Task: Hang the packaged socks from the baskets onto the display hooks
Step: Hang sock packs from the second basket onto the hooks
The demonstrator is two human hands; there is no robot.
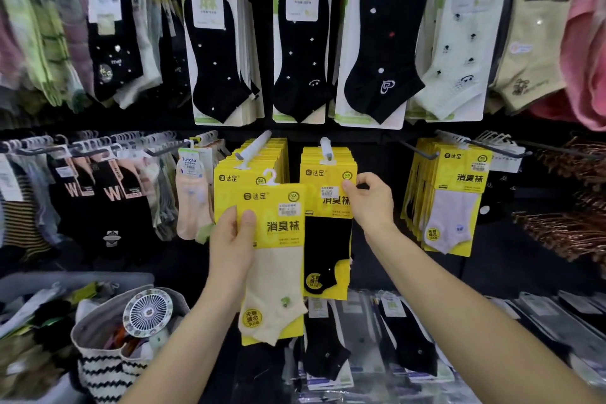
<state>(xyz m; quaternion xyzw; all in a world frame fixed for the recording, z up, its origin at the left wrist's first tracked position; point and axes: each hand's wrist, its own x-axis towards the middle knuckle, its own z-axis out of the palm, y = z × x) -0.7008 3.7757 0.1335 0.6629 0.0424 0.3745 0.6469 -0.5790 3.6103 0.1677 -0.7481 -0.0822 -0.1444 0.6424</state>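
My left hand (233,239) grips a yellow-carded pack of cream socks (275,259) by its left edge, holding it upright in front of the display. Its small white hanger (271,176) points up, just below the left white display hook (254,147), which carries a stack of yellow packs (229,179). My right hand (372,198) pinches the upper right corner of the front yellow pack of black socks (328,233), which hangs on the right white hook (326,149).
A black-and-white patterned basket (108,367) with a small round fan (148,313) sits at lower left, beside a grey bin (75,282) of loose packs. More yellow packs (455,200) hang at right. Black socks hang above, and bagged black socks lie below.
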